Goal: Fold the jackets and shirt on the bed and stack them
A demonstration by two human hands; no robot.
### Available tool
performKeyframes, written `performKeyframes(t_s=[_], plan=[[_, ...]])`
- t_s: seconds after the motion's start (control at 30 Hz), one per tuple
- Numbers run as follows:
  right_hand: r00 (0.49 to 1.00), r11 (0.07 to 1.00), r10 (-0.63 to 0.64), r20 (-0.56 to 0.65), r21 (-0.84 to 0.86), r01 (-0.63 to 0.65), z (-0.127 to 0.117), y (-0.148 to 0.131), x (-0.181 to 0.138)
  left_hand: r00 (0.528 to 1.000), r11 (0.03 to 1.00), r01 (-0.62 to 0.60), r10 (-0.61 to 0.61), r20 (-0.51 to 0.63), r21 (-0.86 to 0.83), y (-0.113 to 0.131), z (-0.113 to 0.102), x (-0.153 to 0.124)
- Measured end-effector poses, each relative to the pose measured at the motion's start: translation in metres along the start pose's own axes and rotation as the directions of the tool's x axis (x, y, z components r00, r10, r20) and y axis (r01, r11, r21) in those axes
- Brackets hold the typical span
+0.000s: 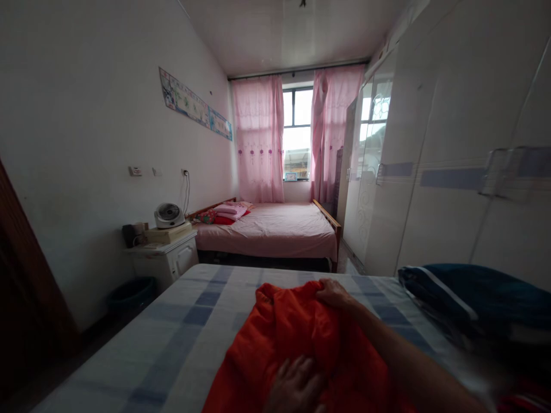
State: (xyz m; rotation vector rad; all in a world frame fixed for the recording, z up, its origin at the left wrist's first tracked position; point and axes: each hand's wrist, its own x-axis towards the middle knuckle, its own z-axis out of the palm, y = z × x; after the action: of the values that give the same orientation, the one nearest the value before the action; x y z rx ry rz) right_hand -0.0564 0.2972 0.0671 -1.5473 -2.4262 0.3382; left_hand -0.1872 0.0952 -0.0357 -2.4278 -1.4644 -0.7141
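Note:
A bright orange garment (297,321) lies bunched on the bed with the blue-and-white striped sheet (181,327), directly in front of me. Its exact kind does not show. At its far right corner my right hand (334,293) is closed on the fabric, fingers curled over the edge. My left hand (295,383) rests on the nearer part of the garment, fingers stretched out and a little blurred. The lower part of the garment runs out of view at the bottom.
Dark teal folded clothes (477,298) lie on the bed at right. White wardrobes (451,137) line the right wall. A white nightstand (185,261) with a small fan (169,215) stands at left, near a bin (131,293). Beyond is a pink-covered bed (275,226).

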Motion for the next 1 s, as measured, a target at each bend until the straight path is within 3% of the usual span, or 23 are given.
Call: performKeyframes(t_s=[0.1,0.2,0.3,0.4,0.5,0.67,0.77,0.87,1.0], plan=[[0.991,0.995,-0.1,-0.094,0.019,0.102,-0.026,-0.017,-0.026,0.986,0.978,0.142,-0.126,0.109,-0.151,0.015,-0.034,0.005],[0.956,0.971,-0.232,-0.18,0.017,0.238,-0.051,-0.039,-0.074,0.976,0.962,0.194,-0.17,0.134,-0.192,0.025,-0.047,0.007],[0.836,0.878,-0.474,-0.277,-0.083,0.471,-0.064,-0.054,-0.138,0.979,0.973,0.154,-0.128,0.156,-0.171,0.029,-0.058,0.003],[0.693,0.752,-0.658,-0.294,-0.218,0.622,-0.058,-0.055,-0.205,0.972,0.972,0.137,-0.095,0.215,-0.193,0.036,-0.081,-0.015],[0.651,0.7,-0.714,-0.259,-0.238,0.673,-0.039,-0.043,-0.263,0.955,0.962,0.183,-0.126,0.269,-0.201,0.05,-0.112,-0.049],[0.685,0.734,-0.675,-0.276,-0.16,0.66,-0.008,-0.016,-0.318,0.875,0.95,0.249,-0.138,0.464,-0.187,0.086,-0.148,-0.119],[0.744,0.796,-0.599,-0.296,-0.122,0.592,0.001,-0.007,-0.336,0.907,0.952,0.234,-0.14,0.397,-0.198,0.102,-0.16,-0.143],[0.813,0.83,-0.557,-0.17,-0.089,0.55,0.003,-0.01,-0.351,0.922,0.906,0.252,-0.118,0.368,-0.341,0.113,-0.177,-0.144],[0.84,0.839,-0.542,0.007,-0.044,0.542,-0.016,-0.032,-0.36,0.945,0.863,0.316,-0.249,0.212,-0.395,0.122,-0.192,-0.112]])
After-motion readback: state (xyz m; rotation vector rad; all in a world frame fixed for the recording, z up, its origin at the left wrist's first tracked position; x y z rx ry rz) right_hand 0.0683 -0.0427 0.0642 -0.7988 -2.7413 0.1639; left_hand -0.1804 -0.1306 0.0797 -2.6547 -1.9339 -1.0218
